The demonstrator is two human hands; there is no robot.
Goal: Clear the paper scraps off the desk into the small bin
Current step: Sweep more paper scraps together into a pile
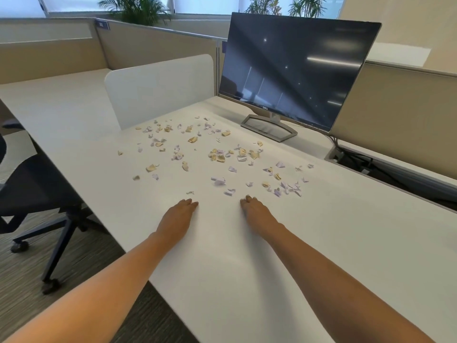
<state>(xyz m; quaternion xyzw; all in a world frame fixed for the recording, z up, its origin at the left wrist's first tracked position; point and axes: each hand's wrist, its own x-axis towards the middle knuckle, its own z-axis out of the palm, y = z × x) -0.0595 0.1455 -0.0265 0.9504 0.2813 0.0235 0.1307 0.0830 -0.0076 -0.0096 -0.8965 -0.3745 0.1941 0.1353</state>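
Scraps [217, 154] litter the tabletop [346, 243]; left hand [181, 214] and right hand [256, 211] rest empty; brisk sweeping could flick some off its left edge.

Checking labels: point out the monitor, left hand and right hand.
monitor [296, 69], head view, screen centre.
left hand [178, 215], head view, back of hand.
right hand [257, 212], head view, back of hand.
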